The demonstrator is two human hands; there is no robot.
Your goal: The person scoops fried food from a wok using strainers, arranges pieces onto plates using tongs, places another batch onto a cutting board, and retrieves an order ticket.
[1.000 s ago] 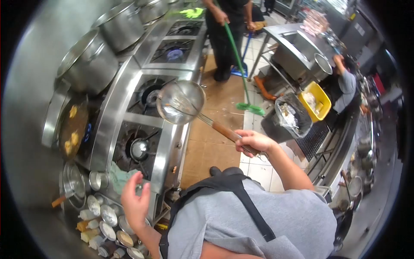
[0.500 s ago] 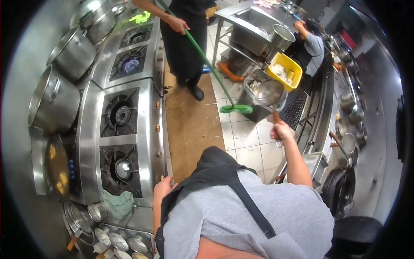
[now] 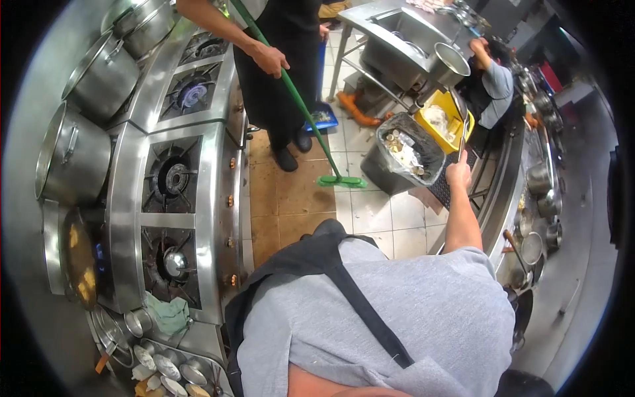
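Note:
My right hand [image 3: 458, 175] is stretched forward on the right, closed round the wooden handle of a round metal pan [image 3: 465, 124]. The pan is tipped nearly edge-on, so its inside is hidden. It is over the right side of a yellow bin [image 3: 428, 130], where pale and yellowish pieces lie. Just left of that stands a grey waste bin [image 3: 383, 169], lined with a clear bag and holding scraps. My left hand is out of view.
To the left run gas burners [image 3: 173, 177] and large pots [image 3: 76, 155]. Ahead, a co-worker holds a green broom [image 3: 342, 181] near a blue dustpan [image 3: 322, 118]. Another person [image 3: 493, 83] is low by the steel sink [image 3: 397, 56]. Cookware lines the right counter [image 3: 489, 218].
My right hand has moved forward and right, taking the pan from above the waste bin to the yellow bin and tipping it. My left hand has left view. The broom has shifted left.

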